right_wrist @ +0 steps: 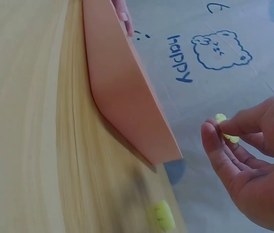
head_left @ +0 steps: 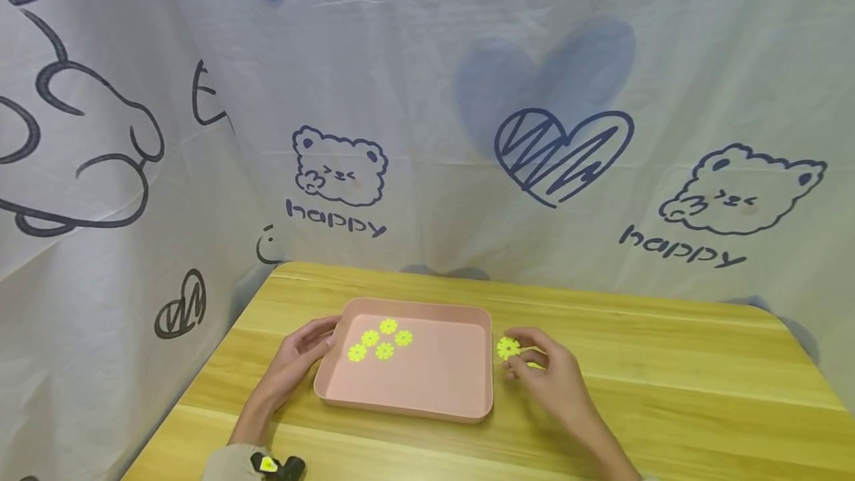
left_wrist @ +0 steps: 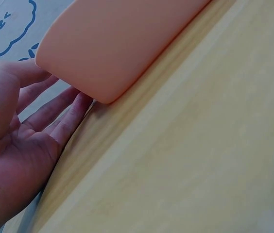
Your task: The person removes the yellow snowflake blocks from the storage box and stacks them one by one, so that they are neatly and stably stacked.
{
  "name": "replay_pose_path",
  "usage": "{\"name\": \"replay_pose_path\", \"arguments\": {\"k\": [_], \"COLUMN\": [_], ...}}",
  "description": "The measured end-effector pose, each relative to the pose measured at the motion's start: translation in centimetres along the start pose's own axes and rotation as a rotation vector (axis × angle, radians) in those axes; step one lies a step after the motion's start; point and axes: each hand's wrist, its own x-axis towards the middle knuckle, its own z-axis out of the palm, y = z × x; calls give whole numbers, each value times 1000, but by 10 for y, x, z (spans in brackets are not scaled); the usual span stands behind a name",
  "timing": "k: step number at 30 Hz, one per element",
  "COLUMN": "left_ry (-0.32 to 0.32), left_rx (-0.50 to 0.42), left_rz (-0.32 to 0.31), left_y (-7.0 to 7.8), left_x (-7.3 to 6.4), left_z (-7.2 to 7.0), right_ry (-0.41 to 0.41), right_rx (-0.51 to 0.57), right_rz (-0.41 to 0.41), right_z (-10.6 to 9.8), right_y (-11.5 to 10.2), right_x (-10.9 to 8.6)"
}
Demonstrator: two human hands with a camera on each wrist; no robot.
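Observation:
A shallow pink tray (head_left: 427,392) lies on the table, with several yellow notched discs (head_left: 384,351), snowflake-shaped building pieces, flat in its left half. My left hand (head_left: 294,362) holds the tray's left side, thumb at the rim and fingers against the outer wall (left_wrist: 98,53). To the right of the tray, my right hand (head_left: 551,377) pinches one yellow snowflake disc (head_left: 508,348) between thumb and fingertips, above the table. In the right wrist view this disc (right_wrist: 231,138) appears edge-on. Another yellow piece (right_wrist: 164,216) rests on the table below that hand.
The wooden table (head_left: 701,377) extends right of the tray. Behind it and on the left hangs a pale cloth (head_left: 414,228) printed with bears and hearts. A black strap device (head_left: 279,466) sits at the left cuff.

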Motion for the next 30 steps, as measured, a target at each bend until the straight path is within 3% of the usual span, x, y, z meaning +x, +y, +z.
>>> {"name": "replay_pose_path", "arguments": {"k": [7,22,30], "left_ry": [1,-13,-14], "left_rx": [-2,-7,6], "left_rz": [-7,-9,-7], "left_y": [0,1,1], "left_x": [0,-2,0], "left_z": [0,-2,-1], "right_ry": [8,65,96], "right_rx": [-53,-195,-351], "right_rz": [-98,-25,-84], "right_z": [-11,-33,-47], "right_y": [7,20,37], "right_x": [-3,0,2]}}
